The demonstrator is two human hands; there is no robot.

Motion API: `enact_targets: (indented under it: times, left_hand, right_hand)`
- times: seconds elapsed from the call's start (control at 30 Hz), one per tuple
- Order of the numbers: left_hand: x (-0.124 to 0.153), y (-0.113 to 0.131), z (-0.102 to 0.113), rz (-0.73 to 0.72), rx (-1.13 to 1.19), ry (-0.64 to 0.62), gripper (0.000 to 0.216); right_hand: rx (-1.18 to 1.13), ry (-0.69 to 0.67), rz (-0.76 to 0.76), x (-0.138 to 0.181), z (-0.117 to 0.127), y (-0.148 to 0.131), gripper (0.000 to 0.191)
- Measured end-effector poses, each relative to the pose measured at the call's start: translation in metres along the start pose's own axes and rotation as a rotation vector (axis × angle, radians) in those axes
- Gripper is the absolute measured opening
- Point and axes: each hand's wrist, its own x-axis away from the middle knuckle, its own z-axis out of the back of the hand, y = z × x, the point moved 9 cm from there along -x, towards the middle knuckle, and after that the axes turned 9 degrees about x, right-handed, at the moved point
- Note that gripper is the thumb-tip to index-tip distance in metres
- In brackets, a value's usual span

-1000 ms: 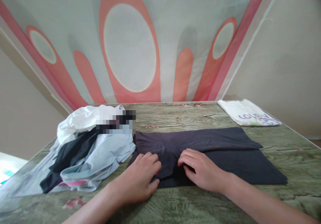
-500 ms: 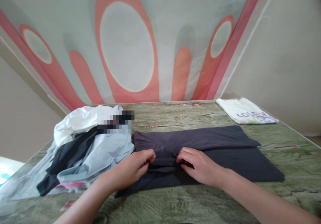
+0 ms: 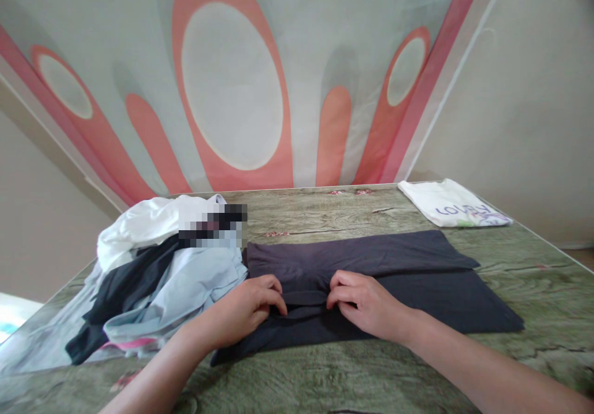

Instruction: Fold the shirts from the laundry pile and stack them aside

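A dark grey, nearly black garment lies spread across the middle of the table, its upper layer folded over so that the lower layer shows along the near side. At its near edge, left of centre, my left hand has its fingers curled onto the cloth. My right hand pinches the same edge a little further right. Between the two hands the fabric forms a small raised fold with a gap under it. Both thumbs are partly hidden.
On the left lies a loose heap of clothes, white, black and pale blue-grey, touching the dark garment. A folded white garment with "LOVELY" lettering sits at the far right of the wood-patterned table. Behind stands a wall with a coral pattern.
My left hand's fingers have shifted slightly along the garment's edge, with the forefinger now lower. My right hand keeps its hold. The whole view has drifted a little.
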Motion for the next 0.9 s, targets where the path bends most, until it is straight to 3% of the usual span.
enact_targets:
  times: [0.2,0.43,0.57,0.9]
  left_hand:
    - [0.007,0.010,0.000,0.025,-0.062,-0.044,0.021]
    - [0.008,0.018,-0.001,-0.010,-0.109,-0.035,0.003]
    - [0.006,0.018,0.002,-0.041,-0.054,-0.021,0.012]
    - [0.006,-0.013,0.015,-0.003,-0.040,0.055,0.018]
  right_hand:
    - [0.040,-0.033,0.026,0.000,0.002,-0.006,0.017]
    - [0.112,-0.091,0.100,0.001,0.002,-0.011,0.008]
    - [0.136,-0.101,0.114,0.001,0.002,-0.009,0.011]
    - [0.192,-0.057,0.130,0.002,-0.001,-0.004,0.017]
